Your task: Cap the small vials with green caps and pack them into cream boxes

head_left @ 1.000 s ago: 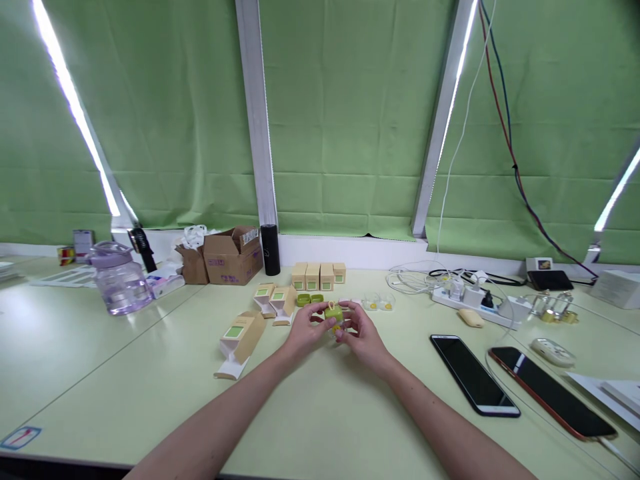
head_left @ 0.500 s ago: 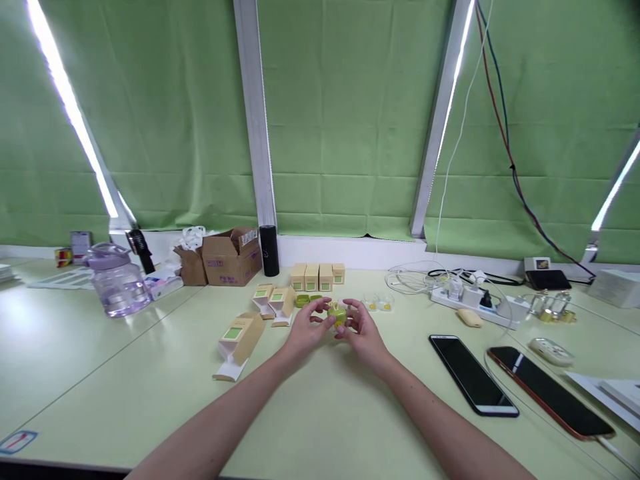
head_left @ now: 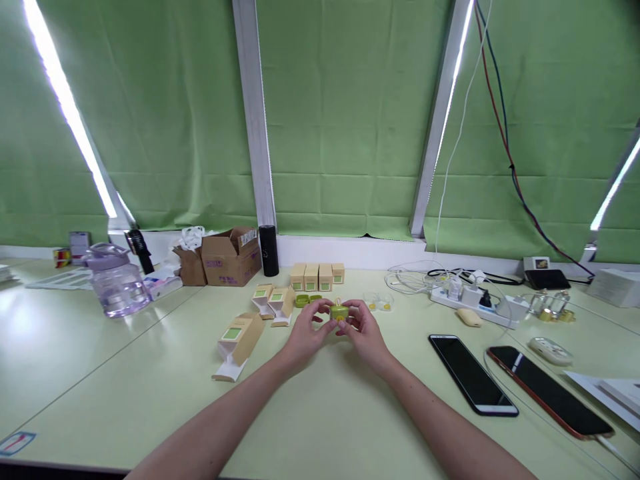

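Note:
Between my two hands is a small green case (head_left: 339, 311) with a loop on top and a yellow patch low on its front. My left hand (head_left: 311, 331) grips its left side, with the thumb at the front. From the right, my right hand (head_left: 365, 331) holds the same case, thumb and fingers closed about it. Just behind my left fingers lie small green pieces (head_left: 303, 301). Clear plastic cups (head_left: 385, 303) with yellow bits in them sit behind my right hand.
Opened small cartons (head_left: 243, 335) lie on the left, with several closed ones (head_left: 311, 277) behind. A cardboard box (head_left: 231, 259), a black cylinder (head_left: 269, 251) and a water bottle (head_left: 118, 283) stand farther left. Phones (head_left: 473, 375) and a power strip (head_left: 473, 303) lie on the right.
The green case has turned slightly in my fingers and its front now faces me more squarely. Both thumbs have come closer together below it.

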{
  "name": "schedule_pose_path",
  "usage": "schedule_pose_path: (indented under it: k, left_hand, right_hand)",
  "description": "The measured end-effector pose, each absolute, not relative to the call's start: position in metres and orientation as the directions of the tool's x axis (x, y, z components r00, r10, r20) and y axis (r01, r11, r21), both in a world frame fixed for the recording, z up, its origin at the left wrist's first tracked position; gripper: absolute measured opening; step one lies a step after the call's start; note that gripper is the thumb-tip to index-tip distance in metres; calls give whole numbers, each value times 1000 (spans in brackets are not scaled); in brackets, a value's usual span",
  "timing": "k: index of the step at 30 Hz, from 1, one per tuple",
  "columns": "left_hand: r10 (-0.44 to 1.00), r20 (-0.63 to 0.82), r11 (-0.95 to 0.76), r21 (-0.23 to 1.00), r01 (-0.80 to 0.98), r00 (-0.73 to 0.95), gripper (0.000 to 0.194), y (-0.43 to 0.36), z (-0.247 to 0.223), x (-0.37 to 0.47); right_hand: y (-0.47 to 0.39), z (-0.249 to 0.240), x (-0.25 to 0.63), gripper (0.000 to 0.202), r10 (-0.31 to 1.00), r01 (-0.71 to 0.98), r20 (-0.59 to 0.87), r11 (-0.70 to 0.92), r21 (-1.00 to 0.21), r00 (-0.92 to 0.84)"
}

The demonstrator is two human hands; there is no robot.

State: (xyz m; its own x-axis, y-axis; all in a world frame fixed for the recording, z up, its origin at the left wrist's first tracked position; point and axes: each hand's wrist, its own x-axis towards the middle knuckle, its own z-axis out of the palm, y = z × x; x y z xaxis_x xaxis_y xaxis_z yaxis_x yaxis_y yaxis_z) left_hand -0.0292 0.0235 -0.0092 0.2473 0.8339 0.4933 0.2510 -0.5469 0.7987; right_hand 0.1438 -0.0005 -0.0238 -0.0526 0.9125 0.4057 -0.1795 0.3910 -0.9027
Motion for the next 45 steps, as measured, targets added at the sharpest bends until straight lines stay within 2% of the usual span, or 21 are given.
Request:
schedule_pose_path:
  k: [8,16,23,36,41,45]
  left_hand:
    - [820,531,-572,775,270,212,37,24,-10,-27]
    - [794,569,-606,770,201,214,35,22,-7,-28]
    - [772,587,-629,759,168,244,30,21,-5,-27]
    - [792,560,-608,761,226,243,24,23,-7,-27]
    - [803,544,-594,767,242,245,23,23,-7,-26]
    - [810,528,-582,778,237,255,26,22,-7,-26]
  right_hand:
    - [2,-21,145,46,911,-215,410,392,-895,-45]
    - [2,-23,147,53,956,-553,269,164,-817,-114]
    - [11,-28,155,43,969,-660,224,99,-745,-106]
    - [12,-29,156,33,977,-731,207,106,-674,-50]
    - [9,-24,155,44,983,-711,185,126,-692,-5]
    - [6,-21,155,54,973,-624,205,226,-748,107]
